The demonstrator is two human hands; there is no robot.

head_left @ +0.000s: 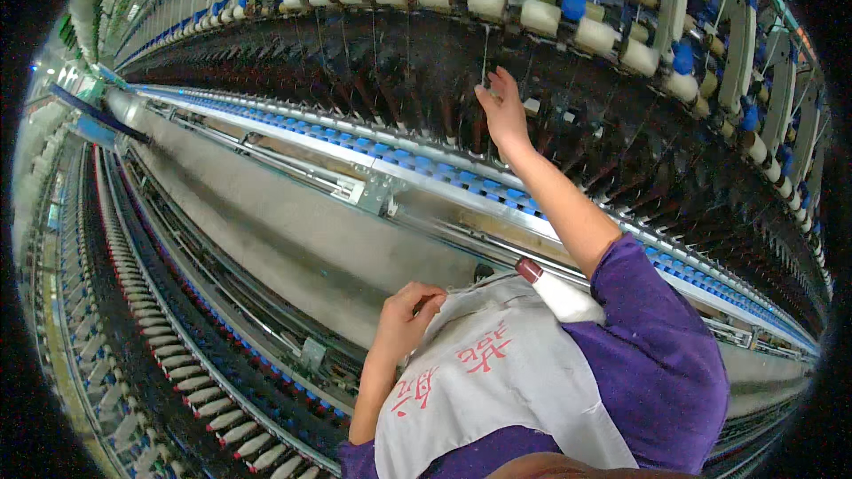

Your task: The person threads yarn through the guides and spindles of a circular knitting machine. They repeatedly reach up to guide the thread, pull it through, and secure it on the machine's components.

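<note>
Pinching white yarn (485, 55), the right hand (505, 115) is above 1 bobbin (564, 295) by the apron (532, 368), the left grip (410, 316) unclear.

Purple short-sleeved top (661, 346), pale grey apron (532, 386) with red printed characters (427, 382) across it, bare hands (408, 315)

Wide fisheye view from the person's head, facing down and forward; grey apron (541, 399) close below; long machine (382, 168) stretching beyond, curving towards the rim.
</note>
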